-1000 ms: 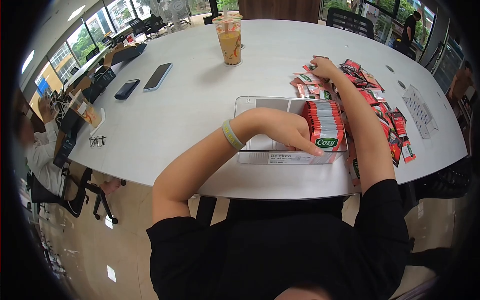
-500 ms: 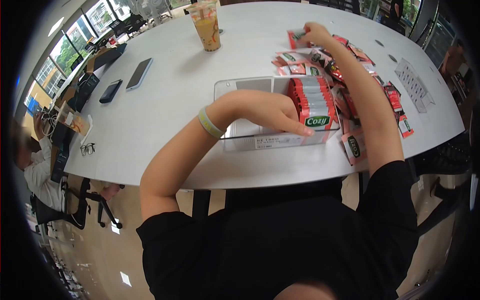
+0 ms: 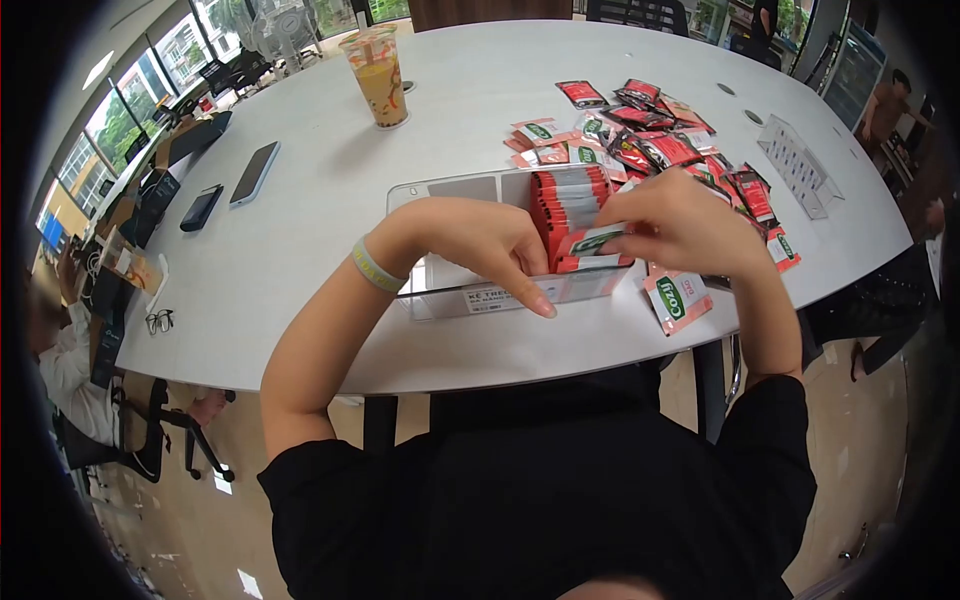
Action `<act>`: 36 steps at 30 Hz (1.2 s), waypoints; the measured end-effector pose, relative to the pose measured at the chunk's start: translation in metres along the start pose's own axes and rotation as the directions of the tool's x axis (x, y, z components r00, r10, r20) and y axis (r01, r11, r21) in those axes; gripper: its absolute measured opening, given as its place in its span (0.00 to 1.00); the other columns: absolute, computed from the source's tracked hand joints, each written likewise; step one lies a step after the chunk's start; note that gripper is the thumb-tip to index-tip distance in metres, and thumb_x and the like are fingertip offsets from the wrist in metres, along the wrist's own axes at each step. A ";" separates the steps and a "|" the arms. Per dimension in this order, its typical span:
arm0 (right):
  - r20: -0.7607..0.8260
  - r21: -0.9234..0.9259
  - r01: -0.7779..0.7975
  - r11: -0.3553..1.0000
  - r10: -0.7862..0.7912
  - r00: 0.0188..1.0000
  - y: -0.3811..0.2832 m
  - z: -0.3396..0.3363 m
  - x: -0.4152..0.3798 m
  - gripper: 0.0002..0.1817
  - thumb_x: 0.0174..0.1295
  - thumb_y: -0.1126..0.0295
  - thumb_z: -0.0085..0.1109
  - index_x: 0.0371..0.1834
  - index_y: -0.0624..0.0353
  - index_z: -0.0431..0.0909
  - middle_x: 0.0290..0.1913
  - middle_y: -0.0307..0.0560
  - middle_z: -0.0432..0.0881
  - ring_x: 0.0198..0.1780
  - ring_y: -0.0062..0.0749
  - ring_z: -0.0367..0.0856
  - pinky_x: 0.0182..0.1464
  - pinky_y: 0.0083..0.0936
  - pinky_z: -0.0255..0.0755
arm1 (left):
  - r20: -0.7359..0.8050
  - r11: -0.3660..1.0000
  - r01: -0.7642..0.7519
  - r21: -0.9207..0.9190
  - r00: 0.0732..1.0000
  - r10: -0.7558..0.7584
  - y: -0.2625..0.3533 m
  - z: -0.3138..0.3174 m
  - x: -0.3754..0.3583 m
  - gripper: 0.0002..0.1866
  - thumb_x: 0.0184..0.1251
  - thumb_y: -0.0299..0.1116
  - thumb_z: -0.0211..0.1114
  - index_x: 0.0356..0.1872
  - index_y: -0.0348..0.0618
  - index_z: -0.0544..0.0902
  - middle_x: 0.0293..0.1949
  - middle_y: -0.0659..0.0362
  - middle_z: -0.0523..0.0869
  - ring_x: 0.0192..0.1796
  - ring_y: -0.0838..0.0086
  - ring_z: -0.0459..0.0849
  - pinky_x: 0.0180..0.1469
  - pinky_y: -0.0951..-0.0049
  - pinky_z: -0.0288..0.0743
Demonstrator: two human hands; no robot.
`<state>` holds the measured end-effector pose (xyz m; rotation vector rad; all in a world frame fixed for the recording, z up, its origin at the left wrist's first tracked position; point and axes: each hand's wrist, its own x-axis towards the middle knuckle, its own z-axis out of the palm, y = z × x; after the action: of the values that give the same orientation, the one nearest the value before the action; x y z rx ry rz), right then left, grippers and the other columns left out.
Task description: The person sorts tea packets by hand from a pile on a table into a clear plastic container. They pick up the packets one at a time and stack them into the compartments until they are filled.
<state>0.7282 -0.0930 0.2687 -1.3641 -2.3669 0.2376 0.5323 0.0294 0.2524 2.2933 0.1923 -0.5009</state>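
A clear plastic bin (image 3: 440, 301) stands near the table's front edge, with a row of red and silver sachets (image 3: 570, 198) packed upright in its right part. My left hand (image 3: 485, 240) reaches over its front wall, thumb outside and fingers curled inside against the left side of the row. Between the fingers of my right hand (image 3: 685, 225) is a Cozy sachet (image 3: 592, 241), held at the front end of the row inside the bin. Loose sachets (image 3: 665, 150) lie in a pile behind and right of the bin. One pink Cozy sachet (image 3: 678, 298) rests right of the bin.
A drink cup (image 3: 380, 85) stands at the back left of the white table (image 3: 300, 290). Left of the bin lie a phone (image 3: 255, 173), a dark small case (image 3: 202, 208) and eyeglasses (image 3: 160, 321). A clear sign holder (image 3: 797, 170) stands at right. People are at both sides.
My right hand has come back from the far side of the pile to the bin with a sachet. My left hand stays at the bin, its fingers lower by the row. The view has shifted.
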 end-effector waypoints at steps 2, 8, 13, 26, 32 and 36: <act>-0.026 -0.121 0.072 0.990 -0.076 0.997 0.005 0.009 0.001 0.09 0.46 0.72 0.65 0.32 0.60 0.79 0.17 0.47 0.77 0.23 0.38 0.78 0.27 0.27 0.70 | -0.016 0.999 0.040 -0.005 0.999 -0.040 -0.001 0.003 0.001 0.21 0.55 0.48 0.68 0.22 0.36 0.81 0.13 0.71 0.68 0.17 0.86 0.61 0.19 0.80 0.53; -0.028 0.246 0.017 0.969 -0.010 1.000 0.012 0.004 0.003 0.09 0.52 0.69 0.64 0.35 0.61 0.81 0.19 0.44 0.80 0.22 0.27 0.80 0.23 0.21 0.67 | -0.076 0.999 0.037 -0.017 0.996 -0.038 0.000 0.003 0.002 0.23 0.54 0.51 0.68 0.24 0.35 0.82 0.13 0.68 0.70 0.17 0.85 0.62 0.20 0.79 0.55; -0.063 0.245 0.131 0.961 -0.119 0.991 0.022 0.021 0.000 0.09 0.55 0.68 0.61 0.33 0.63 0.82 0.18 0.47 0.78 0.18 0.26 0.74 0.22 0.20 0.66 | -0.118 0.999 0.046 0.006 0.992 -0.045 0.004 0.005 0.001 0.26 0.54 0.52 0.68 0.15 0.38 0.74 0.12 0.68 0.65 0.17 0.83 0.62 0.19 0.78 0.54; -0.406 -0.424 -0.163 0.891 -0.026 0.914 0.155 0.031 -0.001 0.20 0.55 0.51 0.58 0.34 0.59 0.84 0.39 0.47 0.83 0.41 0.38 0.80 0.41 0.34 0.71 | -0.112 0.999 0.049 0.016 0.993 -0.047 0.003 0.006 0.000 0.29 0.51 0.54 0.70 0.12 0.41 0.66 0.13 0.69 0.60 0.17 0.83 0.58 0.19 0.76 0.50; -0.347 -0.383 -0.541 0.749 0.426 0.835 0.174 0.011 -0.013 0.18 0.53 0.53 0.59 0.24 0.59 0.84 0.27 0.50 0.81 0.31 0.42 0.80 0.38 0.38 0.71 | -0.124 0.998 0.048 0.038 0.991 -0.043 0.003 0.006 0.000 0.29 0.51 0.53 0.70 0.13 0.41 0.67 0.13 0.69 0.60 0.18 0.83 0.58 0.19 0.76 0.50; -0.447 -0.470 -0.432 0.769 0.215 0.868 0.167 0.016 -0.008 0.17 0.52 0.56 0.61 0.30 0.60 0.83 0.37 0.52 0.81 0.40 0.43 0.79 0.42 0.36 0.71 | -0.120 0.999 0.037 0.031 0.992 -0.033 0.003 0.006 0.000 0.28 0.51 0.53 0.70 0.13 0.41 0.67 0.12 0.69 0.59 0.17 0.83 0.57 0.18 0.76 0.49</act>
<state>0.8571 -0.0137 0.1962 -1.8934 -1.9222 -0.6315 0.5313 0.0230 0.2505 2.3575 0.2855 -0.3875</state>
